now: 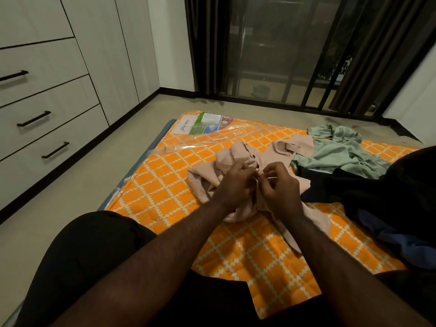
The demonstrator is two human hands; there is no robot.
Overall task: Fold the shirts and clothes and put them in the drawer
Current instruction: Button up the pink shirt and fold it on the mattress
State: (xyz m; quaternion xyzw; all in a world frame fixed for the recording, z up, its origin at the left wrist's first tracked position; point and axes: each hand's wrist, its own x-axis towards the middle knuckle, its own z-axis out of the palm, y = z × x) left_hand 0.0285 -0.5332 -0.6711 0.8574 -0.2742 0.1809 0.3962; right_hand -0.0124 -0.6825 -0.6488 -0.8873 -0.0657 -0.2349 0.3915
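A crumpled pale pink buttoned shirt (238,152) lies on the orange patterned mattress (165,185). My left hand (236,182) and my right hand (280,185) meet over its front placket, and each pinches the fabric close to a button. A light green garment (335,152) lies spread behind the pink shirt to the right. Dark black and blue clothes (377,204) are heaped at the right side. A white wardrobe with three shut drawers (47,114) stands on the left.
The mattress lies on a beige floor (89,166) and is partly wrapped in clear plastic with a label (203,125) at its far end. Dark curtains and a barred glass door (271,55) fill the back wall. My legs in black shorts (94,256) are in the foreground.
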